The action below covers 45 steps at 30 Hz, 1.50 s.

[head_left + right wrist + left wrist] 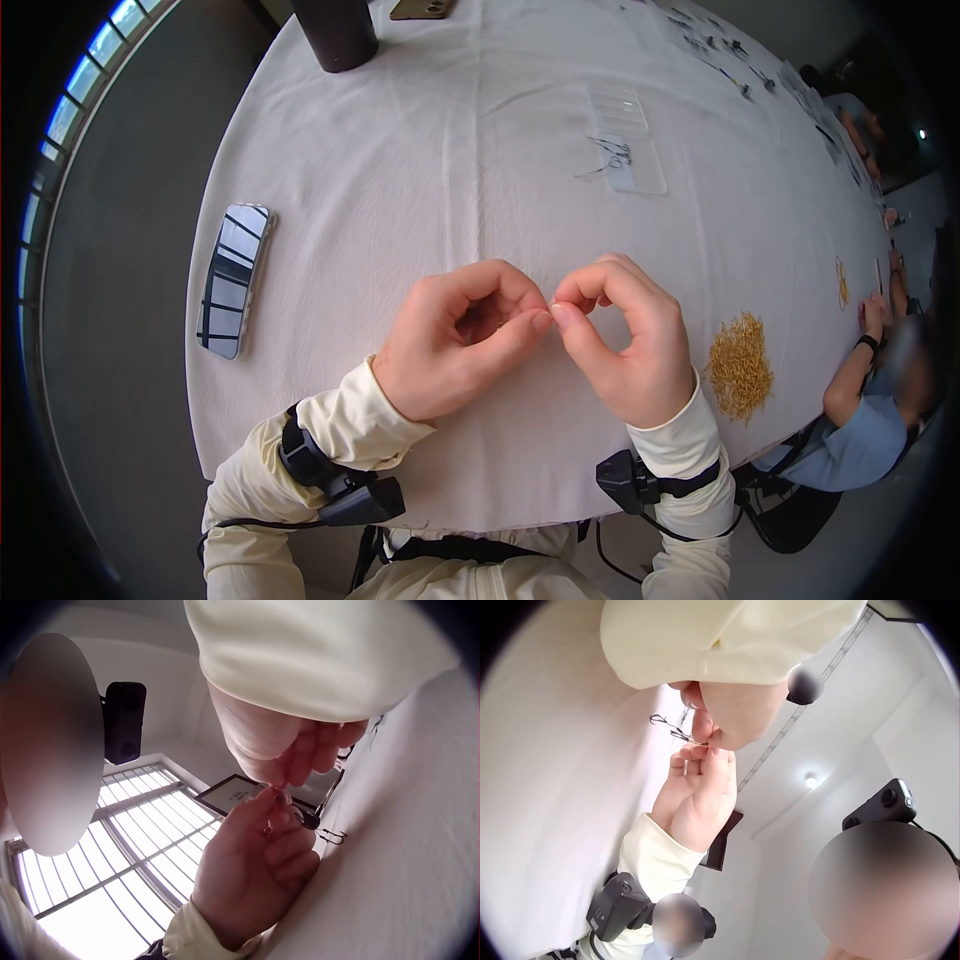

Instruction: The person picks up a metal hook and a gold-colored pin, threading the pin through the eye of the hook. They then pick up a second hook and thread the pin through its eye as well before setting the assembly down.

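Note:
My left hand point(450, 335) curls with its thumb and forefinger pinched together. In the right wrist view, a treble hook point(334, 838) and a small dark piece point(309, 819) stick out beside the left fingers point(289, 844); the left wrist view shows dark hooks point(678, 735) close by the fingertips. My right hand point(630, 335) meets it tip to tip, thumb and forefinger pinched on a tiny piece mostly hidden by the fingertips. In the head view the left hand covers the hook. Both hands are over the white cloth.
Right of my hands lies a pile of small golden pieces point(740, 368). Ahead, a clear plastic case point(645, 165) has several hooks point(612, 152) on it. A phone point(235, 282) lies left, a dark cup point(335, 35) stands far back. Another person point(850, 440) sits at the right edge.

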### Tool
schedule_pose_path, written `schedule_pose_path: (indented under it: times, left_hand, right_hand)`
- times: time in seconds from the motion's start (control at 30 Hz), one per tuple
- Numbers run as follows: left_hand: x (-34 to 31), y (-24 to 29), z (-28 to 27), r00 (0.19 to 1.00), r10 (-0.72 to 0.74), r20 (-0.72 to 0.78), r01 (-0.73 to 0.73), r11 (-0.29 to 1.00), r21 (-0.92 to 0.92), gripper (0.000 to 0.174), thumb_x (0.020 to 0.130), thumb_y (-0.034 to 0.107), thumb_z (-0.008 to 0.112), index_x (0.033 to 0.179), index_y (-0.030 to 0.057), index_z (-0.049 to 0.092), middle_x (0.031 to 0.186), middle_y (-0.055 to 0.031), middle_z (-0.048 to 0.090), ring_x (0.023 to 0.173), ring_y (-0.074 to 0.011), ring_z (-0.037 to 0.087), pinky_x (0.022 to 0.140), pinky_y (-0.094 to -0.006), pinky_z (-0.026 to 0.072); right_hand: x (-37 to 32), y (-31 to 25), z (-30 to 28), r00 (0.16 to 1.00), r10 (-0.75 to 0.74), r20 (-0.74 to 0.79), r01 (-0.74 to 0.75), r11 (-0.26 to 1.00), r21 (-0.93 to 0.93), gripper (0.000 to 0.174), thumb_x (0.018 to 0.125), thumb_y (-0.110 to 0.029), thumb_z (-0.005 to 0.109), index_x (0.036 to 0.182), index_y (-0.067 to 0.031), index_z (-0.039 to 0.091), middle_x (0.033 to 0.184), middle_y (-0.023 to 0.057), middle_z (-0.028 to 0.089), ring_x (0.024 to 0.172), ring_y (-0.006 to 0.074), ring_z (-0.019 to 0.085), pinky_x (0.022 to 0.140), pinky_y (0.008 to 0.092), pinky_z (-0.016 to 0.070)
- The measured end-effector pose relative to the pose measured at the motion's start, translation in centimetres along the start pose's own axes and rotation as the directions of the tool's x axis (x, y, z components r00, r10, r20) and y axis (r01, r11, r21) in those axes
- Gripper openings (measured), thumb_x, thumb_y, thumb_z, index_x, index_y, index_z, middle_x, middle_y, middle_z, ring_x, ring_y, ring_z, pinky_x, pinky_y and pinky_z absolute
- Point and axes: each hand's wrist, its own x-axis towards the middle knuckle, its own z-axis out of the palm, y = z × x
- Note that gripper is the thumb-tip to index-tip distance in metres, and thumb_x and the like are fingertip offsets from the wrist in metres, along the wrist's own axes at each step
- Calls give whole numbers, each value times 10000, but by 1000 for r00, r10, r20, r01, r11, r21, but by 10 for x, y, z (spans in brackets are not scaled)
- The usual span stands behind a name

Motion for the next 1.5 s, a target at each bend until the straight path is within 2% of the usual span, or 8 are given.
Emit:
schedule_pose_path:
  times: [0.53,0.83,0.93,1.0,1.03,1.1,1.4,1.5]
  left_hand:
    - [1,2,-5,999,-5,53,2,999,53,119,921,105,691,921,16,611,837,32,588,725,-21,490,650,-180,404]
    - [6,-2,-5,996,87,7,-82,959,-271,125,966,179,632,966,57,601,882,28,573,769,-49,469,682,-216,382]
    - [6,4,-13,1000,-8,-8,5,943,-334,124,981,193,599,964,71,595,843,34,546,705,-55,412,642,-211,342]
    - [8,0,-14,993,-114,16,102,812,-574,112,988,189,572,976,78,588,822,33,511,659,-59,346,602,-214,303]
    - [8,-1,-14,993,-114,13,101,816,-569,112,988,189,572,976,78,588,822,33,511,659,-59,346,602,-214,303]
    - [8,-2,-13,989,-114,96,148,667,-731,92,992,181,558,996,90,573,822,27,494,652,-55,345,595,-217,309]
    - [3,-2,-6,983,-33,182,169,558,-812,123,1008,208,553,999,88,577,803,22,519,660,-60,352,604,-222,312]
    - [3,-2,-5,982,-44,183,178,535,-826,120,1009,203,550,1002,86,576,801,17,525,656,-59,348,602,-223,313]
  right_hand:
    - [0,0,-5,998,-59,0,59,996,-67,97,775,-10,690,809,-65,619,735,23,611,680,190,597,675,331,447]
    - [-1,-1,-1,998,25,-52,-25,1000,-4,77,801,5,672,834,-43,622,752,47,623,688,191,599,659,309,480]
    - [0,1,2,996,26,-80,-20,997,69,65,817,11,664,859,-24,628,769,58,625,699,173,590,647,295,483]
    - [0,1,4,995,70,-75,-61,992,111,79,819,5,665,891,-17,641,793,56,627,712,157,588,655,287,477]
    - [0,2,6,995,67,-78,-58,992,115,79,819,5,665,891,-17,641,793,56,627,712,157,588,655,287,477]
    - [-1,3,9,993,105,-54,-95,983,159,97,831,-11,661,927,-22,660,815,50,633,724,147,586,663,277,461]
    - [-6,8,19,961,273,41,-263,861,435,154,839,-95,703,986,-51,705,866,26,665,766,126,568,680,269,416]
    - [-5,8,18,978,209,-1,-192,903,385,146,827,-100,720,967,-57,711,873,19,689,773,120,567,705,280,412]
